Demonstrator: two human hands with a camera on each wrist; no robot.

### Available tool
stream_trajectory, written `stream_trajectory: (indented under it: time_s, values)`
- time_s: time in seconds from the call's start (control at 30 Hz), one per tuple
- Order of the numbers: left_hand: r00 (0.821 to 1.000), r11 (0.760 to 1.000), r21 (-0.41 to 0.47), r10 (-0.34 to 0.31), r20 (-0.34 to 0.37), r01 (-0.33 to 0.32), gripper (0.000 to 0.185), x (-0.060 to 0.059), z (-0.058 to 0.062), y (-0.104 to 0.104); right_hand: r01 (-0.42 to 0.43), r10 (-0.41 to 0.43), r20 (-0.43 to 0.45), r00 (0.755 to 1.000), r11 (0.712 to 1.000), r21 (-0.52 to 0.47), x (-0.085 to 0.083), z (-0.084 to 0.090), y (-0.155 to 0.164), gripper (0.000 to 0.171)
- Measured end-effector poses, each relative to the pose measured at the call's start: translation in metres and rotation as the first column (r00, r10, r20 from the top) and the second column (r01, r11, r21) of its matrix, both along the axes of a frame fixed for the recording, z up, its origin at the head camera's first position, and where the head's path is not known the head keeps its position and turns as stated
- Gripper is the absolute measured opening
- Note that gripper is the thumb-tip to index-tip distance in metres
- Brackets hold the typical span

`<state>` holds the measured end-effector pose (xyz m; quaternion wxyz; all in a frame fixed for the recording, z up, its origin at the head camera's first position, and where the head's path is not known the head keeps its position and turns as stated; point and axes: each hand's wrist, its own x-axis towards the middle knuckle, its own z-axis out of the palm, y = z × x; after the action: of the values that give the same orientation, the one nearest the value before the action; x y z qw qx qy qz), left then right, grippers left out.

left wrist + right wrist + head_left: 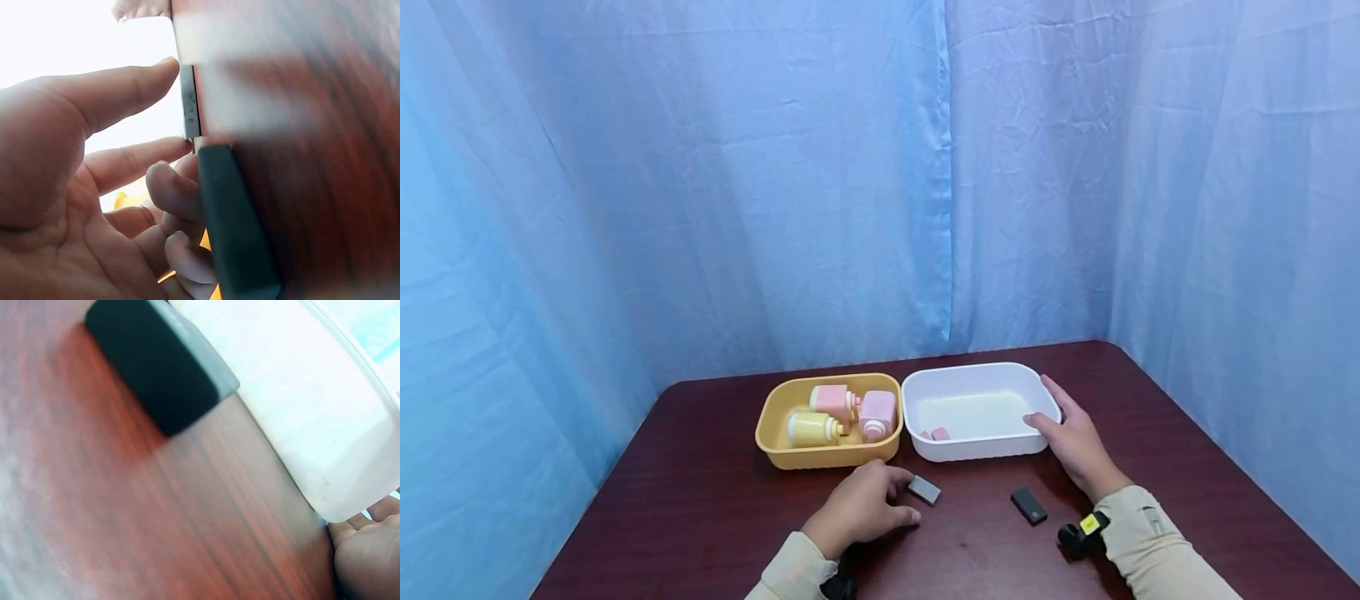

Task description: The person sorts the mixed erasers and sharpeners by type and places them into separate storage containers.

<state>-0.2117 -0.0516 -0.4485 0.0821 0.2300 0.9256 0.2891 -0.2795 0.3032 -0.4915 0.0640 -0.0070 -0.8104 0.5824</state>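
Note:
My left hand (868, 504) is low over the table, thumb and index finger spread around a small grey block (924, 490). The index fingertip is right at the block's far-left corner, while the thumb tip sits nearer me. In the left wrist view a dark block (234, 225) lies by the lower curled fingers. My right hand (1078, 446) grips the right end of a white bin (977, 451), thumb over the rim and fingers outside. Small pink blocks (940, 434) lie in its near-left corner. A black block (1028, 506) rests on the table left of the right wrist.
Against the white bin's left side stands a yellow bin (827, 459). Inside it lie a pink bottle (831, 399), a yellow bottle (811, 428) and a lilac-pink bottle (877, 412). Blue curtains (775, 183) surround the dark red table (700, 500).

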Motion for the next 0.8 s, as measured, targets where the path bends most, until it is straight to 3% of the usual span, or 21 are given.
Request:
stream_trajectory:
  time_s: [0.2, 0.37, 0.57, 0.8]
  values:
    - [0.998, 0.998, 0.0, -0.055, -0.027, 0.055, 0.045, 0.004, 0.0, 0.007, 0.001, -0.001, -0.002, 1.0, 1.0, 0.003, 0.0, 0.001, 0.001, 0.086]
    - [0.996, 0.998, -0.044, -0.053, -0.078, 0.05, 0.043, 0.004, 0.0, 0.016, 0.002, -0.002, -0.004, 1.0, 1.0, 0.0, 0.0, 0.003, 0.002, 0.086]
    - [0.997, 0.989, -0.133, 0.047, -0.069, -0.056, 0.044, 0.004, 0.0, 0.03, 0.003, -0.003, 0.001, 1.0, 1.0, -0.003, 0.0, 0.001, 0.002, 0.086]
    - [0.979, 0.958, -0.211, 0.176, -0.107, -0.195, 0.044, 0.007, 0.001, 0.038, 0.0, 0.0, -0.002, 1.0, 1.0, -0.005, 0.001, 0.0, 0.0, 0.086]
